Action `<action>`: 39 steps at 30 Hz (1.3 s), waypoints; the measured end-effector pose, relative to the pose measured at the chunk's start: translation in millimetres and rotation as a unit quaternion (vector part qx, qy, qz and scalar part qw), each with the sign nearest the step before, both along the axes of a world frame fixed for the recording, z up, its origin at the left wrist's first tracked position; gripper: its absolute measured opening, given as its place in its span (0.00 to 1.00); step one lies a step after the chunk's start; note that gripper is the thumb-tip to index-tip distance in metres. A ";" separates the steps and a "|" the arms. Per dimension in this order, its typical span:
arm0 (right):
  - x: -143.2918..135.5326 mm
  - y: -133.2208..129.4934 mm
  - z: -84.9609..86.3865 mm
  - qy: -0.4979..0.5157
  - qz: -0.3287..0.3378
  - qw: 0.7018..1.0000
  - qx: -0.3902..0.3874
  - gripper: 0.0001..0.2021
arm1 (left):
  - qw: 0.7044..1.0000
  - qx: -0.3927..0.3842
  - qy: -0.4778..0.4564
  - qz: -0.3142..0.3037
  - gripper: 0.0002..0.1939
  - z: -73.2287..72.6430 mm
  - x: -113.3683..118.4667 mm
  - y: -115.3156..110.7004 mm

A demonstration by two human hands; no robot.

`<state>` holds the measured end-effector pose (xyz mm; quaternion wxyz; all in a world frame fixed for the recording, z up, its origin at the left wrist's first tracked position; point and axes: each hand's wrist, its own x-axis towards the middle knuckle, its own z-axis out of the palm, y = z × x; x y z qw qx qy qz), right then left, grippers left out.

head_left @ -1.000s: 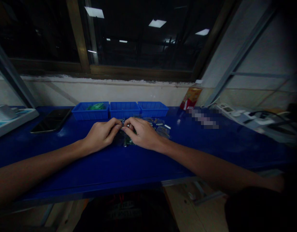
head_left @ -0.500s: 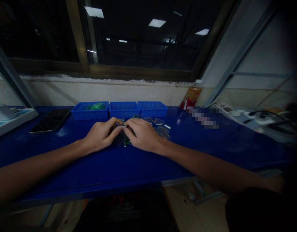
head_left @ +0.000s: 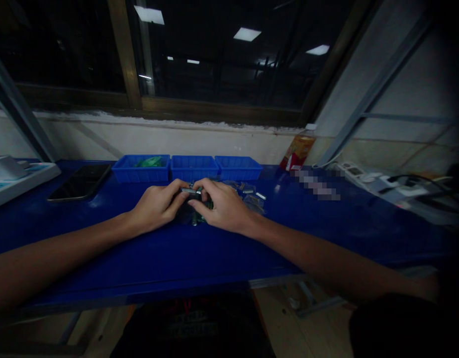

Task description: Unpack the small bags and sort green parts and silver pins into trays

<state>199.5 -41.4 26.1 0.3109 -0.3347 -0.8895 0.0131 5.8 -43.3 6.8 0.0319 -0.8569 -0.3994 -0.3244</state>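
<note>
Clearly, bare desk [head_left: 158, 258] stretched from the hands to the front edge [head_left: 158, 288]. Between them, the left hand's [head_left: 153, 209] grip pinched a metallic piece [head_left: 190, 191], more exposed than half a second earlier; whether the right hand's [head_left: 229, 209] clamped it couldn't be told.

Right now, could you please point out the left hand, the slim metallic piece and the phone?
left hand [head_left: 155, 207]: head view, back of the hand
slim metallic piece [head_left: 190, 191]: head view, its visible middle
phone [head_left: 80, 182]: head view, its dark screen
</note>
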 end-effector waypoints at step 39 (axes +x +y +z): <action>0.1 7.2 -3.4 -0.031 -0.001 0.999 0.019 0.12 | 1.000 -0.002 0.006 -0.007 0.13 2.3 2.7 -1.4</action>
